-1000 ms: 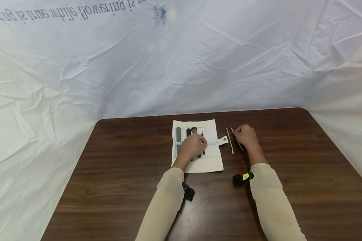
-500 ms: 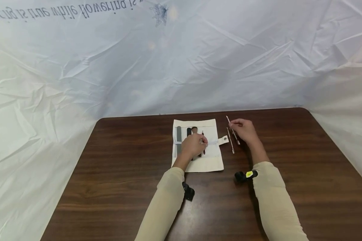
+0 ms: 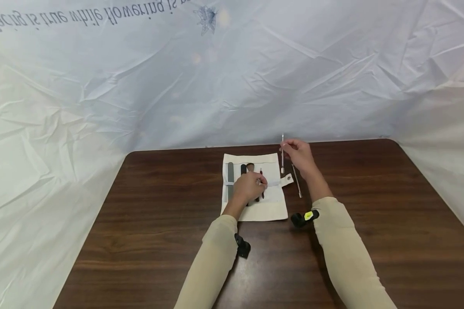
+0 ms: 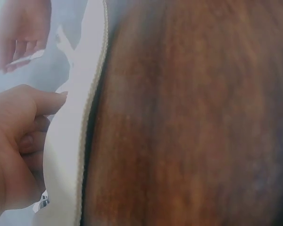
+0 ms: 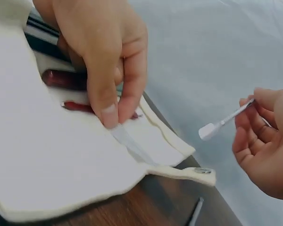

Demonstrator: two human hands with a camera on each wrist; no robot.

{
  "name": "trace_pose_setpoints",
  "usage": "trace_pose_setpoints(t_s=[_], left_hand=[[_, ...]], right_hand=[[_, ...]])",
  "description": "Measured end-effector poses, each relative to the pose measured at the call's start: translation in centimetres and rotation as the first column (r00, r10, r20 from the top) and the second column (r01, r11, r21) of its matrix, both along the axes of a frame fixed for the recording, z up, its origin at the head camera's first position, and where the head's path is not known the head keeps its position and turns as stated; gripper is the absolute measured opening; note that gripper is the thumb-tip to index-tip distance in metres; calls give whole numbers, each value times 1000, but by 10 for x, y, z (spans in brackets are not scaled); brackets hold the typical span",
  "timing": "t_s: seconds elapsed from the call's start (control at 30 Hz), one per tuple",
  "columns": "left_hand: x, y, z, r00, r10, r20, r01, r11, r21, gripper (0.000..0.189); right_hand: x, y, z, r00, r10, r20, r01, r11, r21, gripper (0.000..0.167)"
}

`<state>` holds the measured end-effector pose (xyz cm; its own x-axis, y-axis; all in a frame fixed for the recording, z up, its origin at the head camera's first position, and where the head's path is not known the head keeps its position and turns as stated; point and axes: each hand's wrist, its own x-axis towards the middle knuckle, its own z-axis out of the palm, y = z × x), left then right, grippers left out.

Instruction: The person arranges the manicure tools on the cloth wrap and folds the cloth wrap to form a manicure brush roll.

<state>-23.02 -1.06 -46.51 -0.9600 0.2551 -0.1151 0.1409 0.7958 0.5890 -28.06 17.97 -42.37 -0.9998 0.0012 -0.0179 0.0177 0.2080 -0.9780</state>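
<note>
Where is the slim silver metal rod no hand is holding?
In the head view, the rod lies on the brown wooden table, right of the snap tab of the cream cloth pouch.

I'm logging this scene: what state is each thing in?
Pouch, open on the table
Strap, unfastened
White band, pinched by the left hand
One metal tool, held by the right hand
Other metal tool, on the table
Grey file, under the band
Brush, partly hidden
Black tool, partly hidden
Thin red tool, partly hidden

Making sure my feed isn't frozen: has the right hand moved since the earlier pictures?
Yes. In the head view, the right hand has moved left and farther away, relative to the pouch.
</note>
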Motion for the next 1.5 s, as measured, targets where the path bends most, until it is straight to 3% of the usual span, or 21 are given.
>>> trace_pose_setpoints(t_s=[0.27, 0.53, 0.77, 1.1, 1.3, 1.5], left_hand=[[-1, -1, 0, 1000, 0, -13, 0, 1000, -10, 12], [0, -1, 0, 1000, 9, -5, -9, 1000, -5, 12], [0, -1, 0, 1000, 17, -7, -17, 1000, -7, 13], [2, 0, 1, 1000, 24, -14, -24, 1000, -2, 13], [1, 0, 0, 999, 27, -18, -27, 1000, 10, 13], [0, 1, 0, 999, 34, -19, -34, 999, 26, 13]], right_hand=[[-6, -12, -16, 996, 93, 13, -94, 994, 59, 34], [-12, -18, -34, 992, 93, 79, -101, 989, 104, 31], [-14, -20, -35, 983, 125, 133, -142, 982, 128, 31], [-16, -13, -28, 948, 190, 255, -236, 957, 166, 33], [-15, -12, -24, 903, 265, 338, -346, 915, 206, 32], [-9, -12, -17, 846, 344, 408, -476, 832, 285, 28]])
